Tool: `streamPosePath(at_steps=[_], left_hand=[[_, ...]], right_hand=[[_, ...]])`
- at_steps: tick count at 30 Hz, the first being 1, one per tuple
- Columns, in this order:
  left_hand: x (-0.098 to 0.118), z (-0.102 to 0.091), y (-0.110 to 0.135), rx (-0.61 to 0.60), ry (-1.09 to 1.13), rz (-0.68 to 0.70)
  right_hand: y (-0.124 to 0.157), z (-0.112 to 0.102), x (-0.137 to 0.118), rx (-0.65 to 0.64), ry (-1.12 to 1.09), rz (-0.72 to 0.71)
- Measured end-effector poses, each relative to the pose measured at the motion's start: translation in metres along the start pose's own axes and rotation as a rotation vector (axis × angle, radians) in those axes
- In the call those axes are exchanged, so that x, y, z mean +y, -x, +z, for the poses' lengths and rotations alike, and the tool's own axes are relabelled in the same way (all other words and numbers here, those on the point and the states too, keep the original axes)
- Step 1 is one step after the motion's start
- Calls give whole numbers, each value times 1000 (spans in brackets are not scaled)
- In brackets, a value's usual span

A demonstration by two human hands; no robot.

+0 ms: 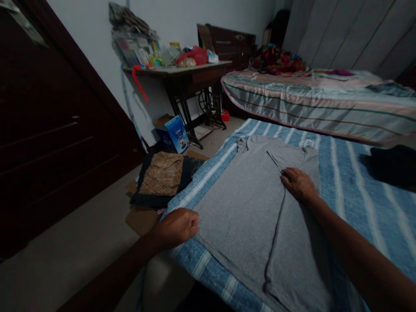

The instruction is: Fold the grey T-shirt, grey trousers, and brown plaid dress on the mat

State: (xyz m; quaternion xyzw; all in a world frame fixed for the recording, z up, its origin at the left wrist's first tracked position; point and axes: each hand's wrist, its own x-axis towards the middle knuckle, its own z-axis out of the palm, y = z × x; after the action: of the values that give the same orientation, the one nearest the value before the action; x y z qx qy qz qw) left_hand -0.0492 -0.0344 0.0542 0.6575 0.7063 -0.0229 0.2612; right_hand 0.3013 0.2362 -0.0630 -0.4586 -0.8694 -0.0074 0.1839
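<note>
A grey T-shirt (240, 208) lies flat on a blue and white striped sheet (351, 195), with its right part folded over along a lengthwise crease. My left hand (177, 226) is closed in a pinch on the shirt's near left corner at the sheet's edge. My right hand (297, 183) rests on the folded flap near the middle, fingers pressed together on the fold's edge.
A stack of folded clothes (162, 177) lies on cardboard on the floor to the left. A cluttered sewing table (182, 71) stands against the wall, a dark wardrobe (48, 121) at left. A second bed (318, 99) with a striped cover lies behind. A dark garment (393, 167) rests at right.
</note>
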Motion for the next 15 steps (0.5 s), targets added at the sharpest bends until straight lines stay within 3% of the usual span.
streamPosePath(at_steps=[8,11,15], left_hand=[[-4,-15,0,49,-30,-166],[-16,-9,-2,132,-37,-200],[-32,7,-2,188,-14,-132]], right_hand=[[-1,2,-6,3,11,22],[0,1,-8,16,14,17],[-12,-8,-16,-33,24,8]])
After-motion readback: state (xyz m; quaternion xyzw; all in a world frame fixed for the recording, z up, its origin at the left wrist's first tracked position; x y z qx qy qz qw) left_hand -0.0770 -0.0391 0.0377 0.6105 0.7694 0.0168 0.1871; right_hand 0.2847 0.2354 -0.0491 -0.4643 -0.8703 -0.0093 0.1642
